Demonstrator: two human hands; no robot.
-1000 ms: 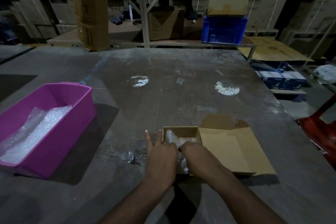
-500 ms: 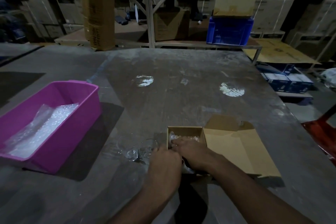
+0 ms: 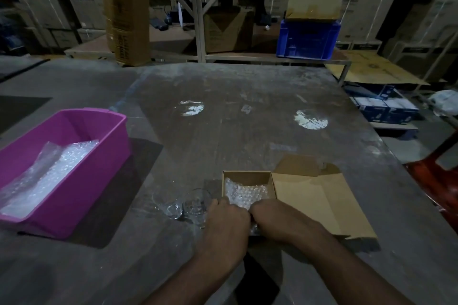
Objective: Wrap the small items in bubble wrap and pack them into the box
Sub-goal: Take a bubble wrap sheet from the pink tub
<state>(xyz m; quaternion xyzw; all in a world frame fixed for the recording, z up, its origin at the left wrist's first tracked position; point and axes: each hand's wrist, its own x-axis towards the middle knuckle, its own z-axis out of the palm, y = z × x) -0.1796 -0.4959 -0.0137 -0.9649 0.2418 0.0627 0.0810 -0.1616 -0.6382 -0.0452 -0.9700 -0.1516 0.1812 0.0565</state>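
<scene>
Two hands are at the near edge of the small cardboard box (image 3: pixel 247 177), which sits low on the grey table (image 3: pixel 247 96) with its lid flap (image 3: pixel 312 203) folded out flat to the right. Your left hand (image 3: pixel 228 220) lies at the box's near left corner, knuckles up, fingers curled down toward the bubble wrap (image 3: pixel 247 193); whether they pinch the wrap or only press it I cannot tell. Your right hand (image 3: pixel 275 220) is just beside it at the near rim, fingers bent under and out of sight, so its hold is likewise unconfirmed. The wrapped bundle fills the box cavity, and part of the wrap spills over the near rim between your hands.

Just left of the box, two clear glass items (image 3: pixel 184 205) stand on the table, bare and unwrapped, the nearer one touching or almost touching your left hand. Well to the left, the pink tub (image 3: pixel 104 146) holds the spare bubble wrap sheets (image 3: pixel 49 173).

Assessment: the step in hand is seating a wrapped bundle in the box, and the task is only part done, since the two glasses remain. The next move calls for tucking the loose wrap inside the rim so the lid can close, then drawing your left hand clear without knocking the glasses, which are light and hard to see in this dim light. Fetch a fresh sheet from the tub before lifting either one.
</scene>
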